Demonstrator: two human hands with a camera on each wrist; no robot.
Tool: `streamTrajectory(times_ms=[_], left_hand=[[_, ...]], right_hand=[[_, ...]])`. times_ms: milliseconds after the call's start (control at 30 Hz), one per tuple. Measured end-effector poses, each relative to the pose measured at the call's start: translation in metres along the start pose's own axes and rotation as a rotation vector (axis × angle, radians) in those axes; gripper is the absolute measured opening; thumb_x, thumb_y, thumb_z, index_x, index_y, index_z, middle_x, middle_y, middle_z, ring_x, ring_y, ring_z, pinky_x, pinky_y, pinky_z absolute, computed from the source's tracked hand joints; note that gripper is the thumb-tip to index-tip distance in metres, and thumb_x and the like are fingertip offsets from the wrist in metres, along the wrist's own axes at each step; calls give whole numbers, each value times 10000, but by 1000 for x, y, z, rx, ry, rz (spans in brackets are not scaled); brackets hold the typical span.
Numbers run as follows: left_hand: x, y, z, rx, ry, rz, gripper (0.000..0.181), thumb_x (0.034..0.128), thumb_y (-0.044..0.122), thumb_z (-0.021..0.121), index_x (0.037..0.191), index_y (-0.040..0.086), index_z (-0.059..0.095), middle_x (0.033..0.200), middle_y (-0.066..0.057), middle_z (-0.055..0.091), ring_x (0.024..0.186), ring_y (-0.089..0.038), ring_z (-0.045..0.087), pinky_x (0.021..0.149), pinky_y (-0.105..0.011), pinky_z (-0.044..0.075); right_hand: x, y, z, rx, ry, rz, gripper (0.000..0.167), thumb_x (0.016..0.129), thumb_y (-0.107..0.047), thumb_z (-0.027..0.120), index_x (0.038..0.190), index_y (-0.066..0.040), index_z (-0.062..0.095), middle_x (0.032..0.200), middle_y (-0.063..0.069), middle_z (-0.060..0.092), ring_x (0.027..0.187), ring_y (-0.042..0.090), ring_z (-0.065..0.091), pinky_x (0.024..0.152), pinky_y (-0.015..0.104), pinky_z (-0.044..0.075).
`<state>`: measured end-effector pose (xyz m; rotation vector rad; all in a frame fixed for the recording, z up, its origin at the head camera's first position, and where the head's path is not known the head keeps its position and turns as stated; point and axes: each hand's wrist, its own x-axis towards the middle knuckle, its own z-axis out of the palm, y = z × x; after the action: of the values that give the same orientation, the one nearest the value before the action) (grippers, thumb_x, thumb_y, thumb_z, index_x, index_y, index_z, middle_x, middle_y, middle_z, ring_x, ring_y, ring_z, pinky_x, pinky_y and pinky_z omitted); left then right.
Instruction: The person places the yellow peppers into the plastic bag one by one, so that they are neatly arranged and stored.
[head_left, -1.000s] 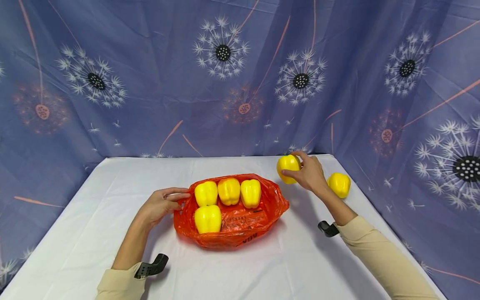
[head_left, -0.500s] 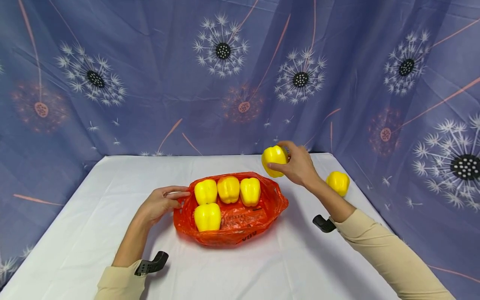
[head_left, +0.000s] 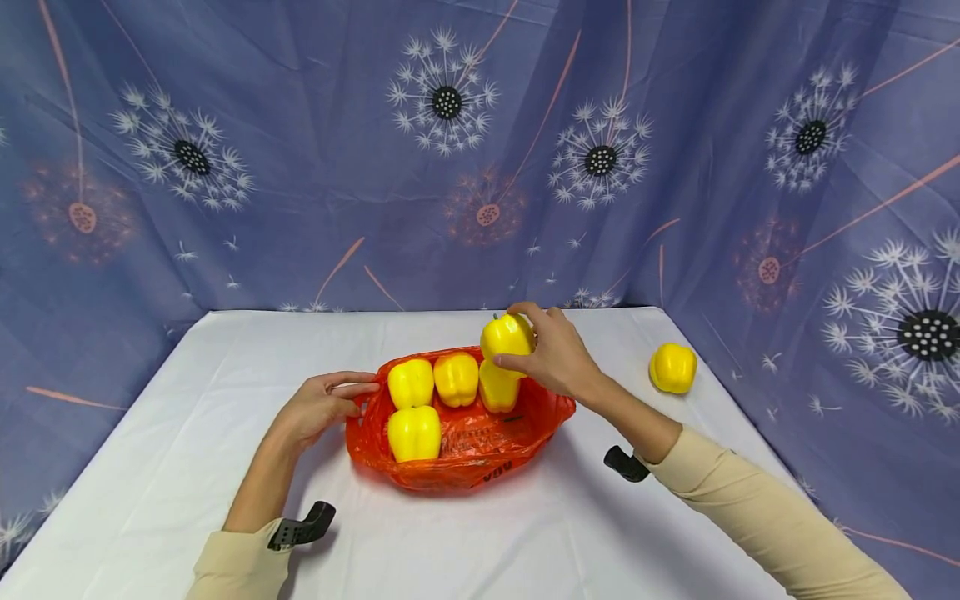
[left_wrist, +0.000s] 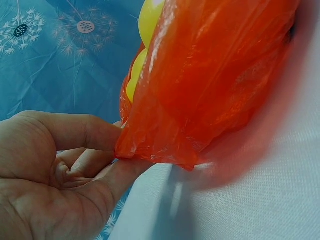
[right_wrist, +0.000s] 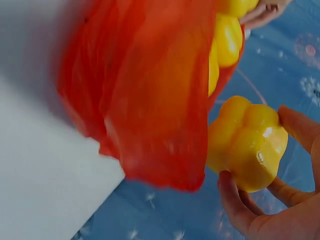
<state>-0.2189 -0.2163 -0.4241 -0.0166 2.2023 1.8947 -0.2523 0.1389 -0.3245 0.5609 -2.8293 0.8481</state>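
Observation:
A red plastic bag (head_left: 480,442) lies with its mouth spread wide on the white table, several yellow bell peppers (head_left: 415,433) inside it. At the bag's left end my left hand (head_left: 318,412) pinches the rim between thumb and fingers; the left wrist view shows the thin plastic (left_wrist: 165,145) held there. My right hand (head_left: 558,354) grips another yellow bell pepper (head_left: 507,336) above the bag's back right part, partly covering a pepper below. In the right wrist view, fingers and thumb curl round that pepper (right_wrist: 247,145), beside the bag's outer wall (right_wrist: 155,100).
One more yellow bell pepper (head_left: 672,368) sits on the right side of the table, near its edge. A white cloth (head_left: 225,367) covers the table. Behind and at the sides hangs a blue curtain (head_left: 315,167) with dandelion prints.
My right hand has carried the gripped bell pepper leftward from the table's back right to above the bag. My left hand has stayed at the bag's rim.

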Motion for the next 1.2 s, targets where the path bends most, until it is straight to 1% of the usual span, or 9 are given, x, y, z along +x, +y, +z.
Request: streamTrajectory(times_ms=[100,267,433,567,700,800,967,1200], left_hand=[[1,1,0,-1,2,2,575,878,-82,577,1448,-37,512,1376,-195,634,1047,-109,677,774,-249,573],[0,1,0,3,-2,2,571,880,-84,569,1447,-40,512,1381,-201,628,1052,-108,675,773,-251,570],[-2,2,0,1,0,7,570,883,-84,568,1448,-41,509,1384,-202,626,1077,-113,668,782,-246,568],[-3,2,1,12,5,7,566,887,-81,571,1448,-37,511,1378,-200,630,1084,-113,654,764,-235,556],[-2,2,1,29,12,6,557,888,-72,581,1441,-32,524,1371,-197,636,1076,-122,649,758,-231,551],[-1,1,1,29,20,0,554,888,-70,577,1438,-36,524,1372,-202,633,1074,-126,654,768,-234,558],[-1,2,1,30,26,-1,550,889,-73,566,1437,-38,524,1382,-213,623,1067,-131,654,769,-242,564],[0,2,2,22,12,-4,551,890,-67,564,1438,-32,526,1382,-204,626,1061,-135,654,784,-244,565]], right_hand=[[-5,-6,8,6,-32,3,714,790,-388,852,1403,-181,549,1063,132,584,937,268,525,744,380,513],[-14,-14,22,10,-95,-4,718,789,-401,855,1406,-194,550,1117,130,594,961,259,559,797,395,551],[-23,-20,31,15,-128,-8,687,780,-390,861,1380,-217,572,1162,118,605,993,255,578,813,410,561],[-28,-22,37,-3,-139,-6,706,776,-410,859,1392,-220,573,1246,117,608,1071,274,597,850,450,552],[-35,-24,43,-24,-174,11,706,767,-429,860,1382,-228,578,1316,105,596,1158,290,593,922,479,545],[-39,-25,49,-12,-209,12,691,764,-430,861,1364,-226,585,1289,90,600,1137,273,592,926,460,549],[-41,-25,58,6,-253,1,684,767,-434,858,1352,-207,585,1197,64,621,1059,232,581,880,416,547],[-43,-20,68,2,-292,-8,688,764,-452,857,1337,-191,580,1143,17,662,1084,229,567,918,419,523]])
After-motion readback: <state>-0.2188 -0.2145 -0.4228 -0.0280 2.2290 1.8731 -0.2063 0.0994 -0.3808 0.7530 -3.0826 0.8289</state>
